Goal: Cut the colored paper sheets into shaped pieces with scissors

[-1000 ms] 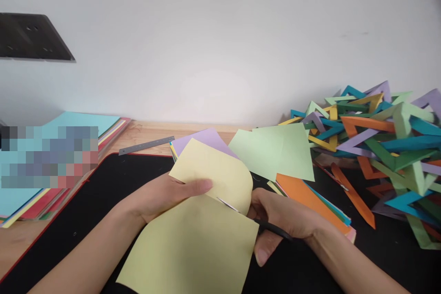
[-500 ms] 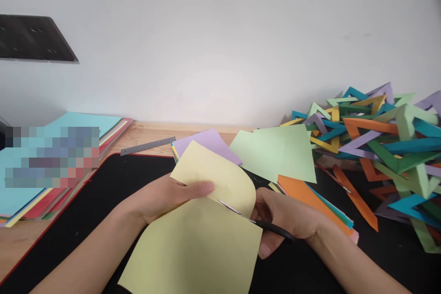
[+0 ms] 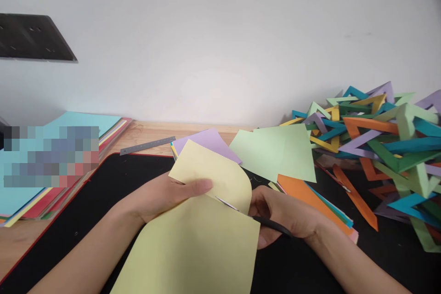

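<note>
My left hand (image 3: 179, 195) pinches a pale yellow sheet of paper (image 3: 193, 243), thumb on top and fingers hidden underneath. In my right hand (image 3: 275, 213) is a pair of scissors (image 3: 270, 223) with black handles. The blades lie in a cut that runs in from the sheet's right side, their tips pointing left toward my left thumb. Above the cut, the far part of the sheet curls up on its right. The near part hangs down toward me.
A black mat (image 3: 93, 211) covers the wooden table (image 3: 151, 128). Behind the hands lie a metal ruler (image 3: 148, 145), purple sheets (image 3: 213, 142) and light green sheets (image 3: 279, 151). Orange and blue strips (image 3: 310, 200) sit at right beside many folded paper frames (image 3: 386, 147). Coloured paper (image 3: 93, 119) is stacked left.
The scissors and my right hand have shifted slightly left and the handles look closer together. The yellow sheet has moved a little left, its near part lower.
</note>
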Tool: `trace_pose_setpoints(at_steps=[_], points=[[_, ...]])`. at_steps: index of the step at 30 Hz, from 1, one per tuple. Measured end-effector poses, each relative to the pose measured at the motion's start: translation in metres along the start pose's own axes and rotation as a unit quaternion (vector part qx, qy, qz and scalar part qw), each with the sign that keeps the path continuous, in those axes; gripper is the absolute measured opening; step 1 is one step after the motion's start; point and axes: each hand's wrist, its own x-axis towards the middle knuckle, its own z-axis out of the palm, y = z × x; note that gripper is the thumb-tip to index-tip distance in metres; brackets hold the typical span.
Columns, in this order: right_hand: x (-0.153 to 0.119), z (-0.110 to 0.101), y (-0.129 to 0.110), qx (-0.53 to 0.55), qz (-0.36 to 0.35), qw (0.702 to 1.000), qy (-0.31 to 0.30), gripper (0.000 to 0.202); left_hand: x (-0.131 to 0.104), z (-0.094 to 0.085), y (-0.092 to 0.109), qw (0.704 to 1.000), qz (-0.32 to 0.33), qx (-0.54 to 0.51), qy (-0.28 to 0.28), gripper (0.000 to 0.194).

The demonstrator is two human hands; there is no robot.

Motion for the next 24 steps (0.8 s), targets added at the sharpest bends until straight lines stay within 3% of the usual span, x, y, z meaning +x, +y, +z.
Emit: trace_pose_setpoints(at_steps=[13, 24], points=[[0.0000, -0.0069, 0.0040, -0.014, 0.009, 1.000, -0.023, 0.041, 0.0023, -0.0039, -0.0012, 0.999, 0.001, 0.022, -0.025, 0.028], [0.0000, -0.0073, 0.0090, -0.002, 0.000, 1.000, 0.011, 0.042, 0.0040, -0.0046, -0.0009, 0.998, 0.007, -0.019, -0.063, 0.033]])
